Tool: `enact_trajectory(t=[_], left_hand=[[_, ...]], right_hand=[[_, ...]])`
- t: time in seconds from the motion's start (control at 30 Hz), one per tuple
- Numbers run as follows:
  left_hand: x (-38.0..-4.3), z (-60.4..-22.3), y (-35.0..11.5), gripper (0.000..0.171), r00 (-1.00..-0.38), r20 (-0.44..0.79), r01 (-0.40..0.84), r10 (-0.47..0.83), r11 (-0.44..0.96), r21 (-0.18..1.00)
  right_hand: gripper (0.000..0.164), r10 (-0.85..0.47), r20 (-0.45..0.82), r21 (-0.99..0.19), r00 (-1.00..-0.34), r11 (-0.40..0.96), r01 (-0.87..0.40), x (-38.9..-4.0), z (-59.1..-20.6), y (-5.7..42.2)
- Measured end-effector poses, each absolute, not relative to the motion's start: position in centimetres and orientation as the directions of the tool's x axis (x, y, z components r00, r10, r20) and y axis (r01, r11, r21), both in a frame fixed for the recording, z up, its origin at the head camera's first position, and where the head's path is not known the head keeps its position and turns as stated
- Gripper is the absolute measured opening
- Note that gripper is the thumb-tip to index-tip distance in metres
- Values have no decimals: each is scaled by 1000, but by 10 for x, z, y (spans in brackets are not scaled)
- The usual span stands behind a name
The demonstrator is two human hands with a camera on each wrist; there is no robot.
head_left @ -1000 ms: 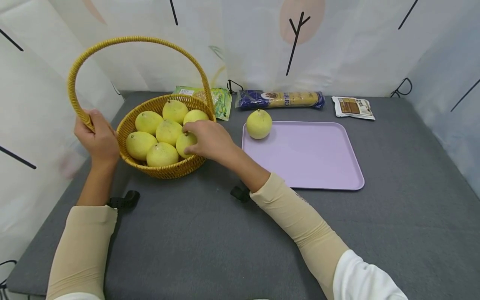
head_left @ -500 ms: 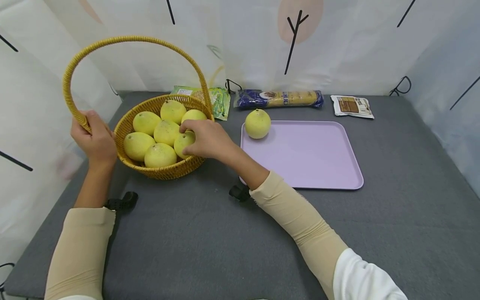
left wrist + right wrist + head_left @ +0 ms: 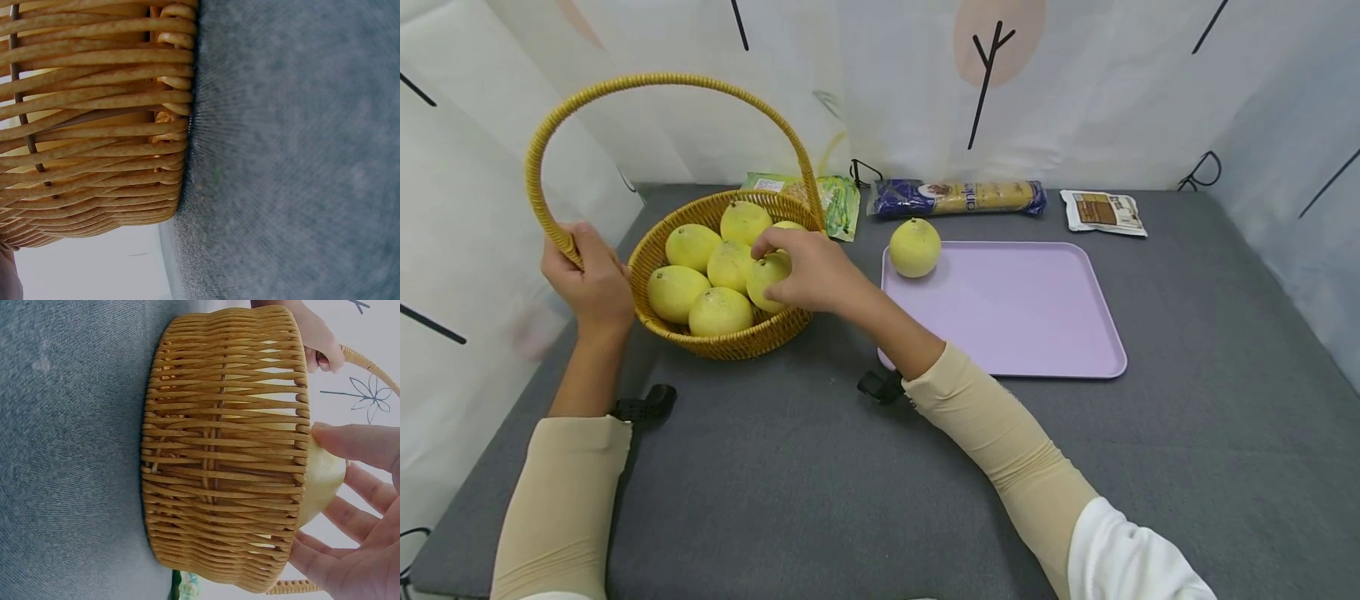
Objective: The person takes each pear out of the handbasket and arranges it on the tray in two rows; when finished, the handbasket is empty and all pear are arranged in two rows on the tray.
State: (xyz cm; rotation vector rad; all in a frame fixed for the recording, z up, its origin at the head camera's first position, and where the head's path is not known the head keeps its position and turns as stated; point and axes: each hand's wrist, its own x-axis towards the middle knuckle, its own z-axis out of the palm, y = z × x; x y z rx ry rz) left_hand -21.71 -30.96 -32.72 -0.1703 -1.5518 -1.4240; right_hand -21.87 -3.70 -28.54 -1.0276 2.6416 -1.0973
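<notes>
A yellow wicker basket [image 3: 737,343] with a tall hooped handle [image 3: 655,80] stands at the left of the table, filled with several pale yellow grapefruits [image 3: 721,312]. My left hand [image 3: 591,279] grips the lower left end of the handle. Over the basket's right side, my right hand [image 3: 812,271] has thumb and fingers curled round one grapefruit [image 3: 764,280]. In the right wrist view that grapefruit [image 3: 325,481] shows above the rim, between thumb and fingers. The left wrist view shows the basket's woven wall [image 3: 94,137] up close. Another grapefruit [image 3: 914,247] sits on the tray's far left corner.
A flat lilac tray [image 3: 1015,308] lies right of the basket on the grey table [image 3: 820,500]. Along the back are a green packet [image 3: 842,204], a long blue and yellow noodle pack [image 3: 958,198] and a small white and brown packet [image 3: 1103,213]. A printed curtain hangs behind.
My right hand has risen slightly, and the grapefruit in it sits a little higher in the basket. My left hand keeps its hold on the handle. The head view has shifted slightly.
</notes>
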Motion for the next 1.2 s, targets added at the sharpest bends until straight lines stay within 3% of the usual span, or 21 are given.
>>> enact_trajectory(t=[0.3, 0.8, 1.2], left_hand=[[-218, -328, -309, 31, -503, 718, 668, -481, 310, 676], [-218, -329, -310, 31, -490, 723, 664, -486, 329, 671], [-217, -327, -309, 31, -496, 720, 662, -485, 324, 675]], right_hand=[[53, -615, 174, -696, -769, 475, -538, -217, -277, -29], [43, -572, 240, -748, -785, 406, -525, -217, -250, 0], [45, -631, 107, -809, -768, 394, -436, -227, -253, 11]])
